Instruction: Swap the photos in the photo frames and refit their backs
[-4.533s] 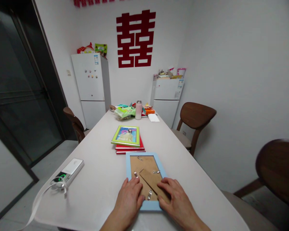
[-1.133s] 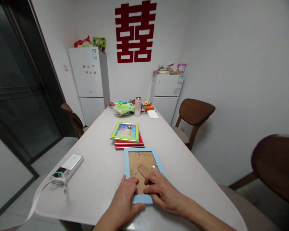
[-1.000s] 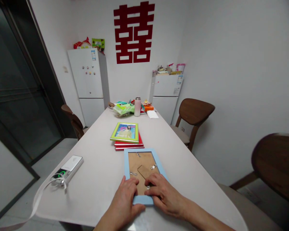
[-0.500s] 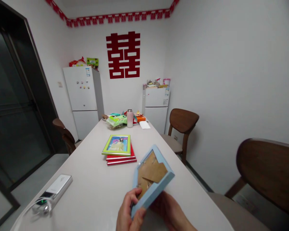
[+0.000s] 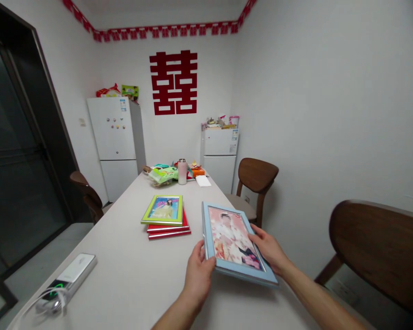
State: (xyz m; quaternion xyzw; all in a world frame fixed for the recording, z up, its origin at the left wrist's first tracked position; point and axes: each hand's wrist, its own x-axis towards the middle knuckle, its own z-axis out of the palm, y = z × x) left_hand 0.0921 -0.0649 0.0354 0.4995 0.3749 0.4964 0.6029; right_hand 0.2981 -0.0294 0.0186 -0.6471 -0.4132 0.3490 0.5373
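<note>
Above tabletop (image 5: 134,275), left hand (image 5: 198,271) and right hand (image 5: 269,250) clasp frame (image 5: 234,242) edges; fingers beneath hidden, photo blurred. Earlier backing up, now photo up.

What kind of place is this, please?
Most likely a home dining room: a long white table, wooden chairs beside it, two white fridges at the far wall. Left hand and right hand hold a blue photo frame.
</note>
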